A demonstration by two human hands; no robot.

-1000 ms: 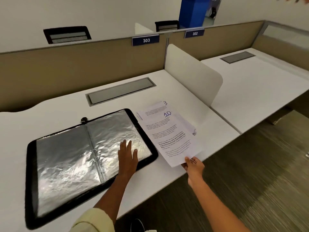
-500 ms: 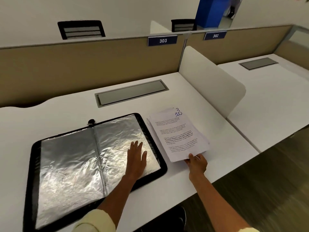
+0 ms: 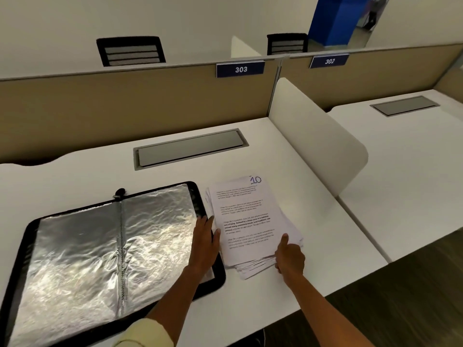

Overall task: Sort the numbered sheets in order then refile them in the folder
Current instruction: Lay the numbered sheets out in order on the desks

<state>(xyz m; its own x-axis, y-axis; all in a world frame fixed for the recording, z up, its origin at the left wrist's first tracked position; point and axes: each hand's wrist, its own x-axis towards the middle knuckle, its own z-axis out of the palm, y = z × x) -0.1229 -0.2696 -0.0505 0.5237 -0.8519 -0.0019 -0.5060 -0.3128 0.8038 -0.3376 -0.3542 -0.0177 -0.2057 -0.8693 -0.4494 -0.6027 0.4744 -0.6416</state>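
— Stack of sheets [image 3: 246, 221] lying right of centre on the worktop [image 3: 325, 246], just beside the open folder [image 3: 100, 246]; "10" on top.

— Right hand [image 3: 289, 259] pinching the stack's near corner, thumb on top. Left hand [image 3: 205, 242] flat, fingers straight, on the folder's right edge.

— Best fanned out across bare worktop, numbers showing, folder pinned down.

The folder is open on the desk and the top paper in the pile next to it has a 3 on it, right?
Not quite. The head view shows the top sheet of the pile marked 10, not 3. The folder is open on the desk, as you said.
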